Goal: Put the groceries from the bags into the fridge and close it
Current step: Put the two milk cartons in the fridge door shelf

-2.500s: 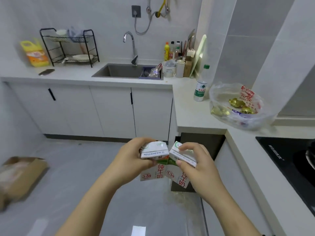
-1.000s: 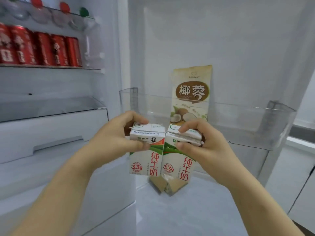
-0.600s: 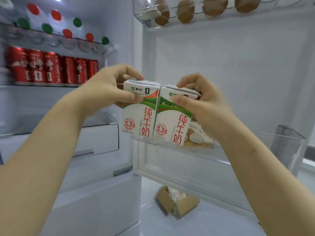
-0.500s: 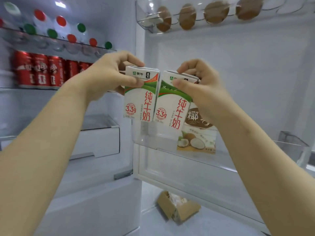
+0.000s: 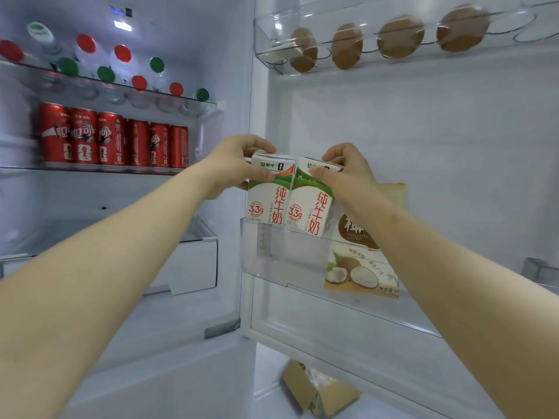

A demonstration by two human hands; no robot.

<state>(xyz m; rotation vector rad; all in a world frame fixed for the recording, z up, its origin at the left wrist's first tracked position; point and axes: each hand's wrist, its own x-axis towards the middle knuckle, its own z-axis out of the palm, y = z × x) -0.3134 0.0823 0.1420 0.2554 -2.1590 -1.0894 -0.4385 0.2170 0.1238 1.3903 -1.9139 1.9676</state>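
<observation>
Home kitchen, viewed into an open household fridge [image 5: 230, 86]. Red soda cans [image 5: 115, 140] lining a glass shelf at 10 o'clock, capped bottles [image 5: 121, 55] lying above them. Eggs [image 5: 390, 37] sitting in the door rack at 1 o'clock. Cardboard box [image 5: 320, 394] resting on the floor at 6 o'clock.

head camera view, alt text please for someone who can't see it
Two bare hands, left hand and right hand, each hold a milk carton over a clear fridge door shelf beside a coconut packet. Red cans line an inner shelf.
</observation>
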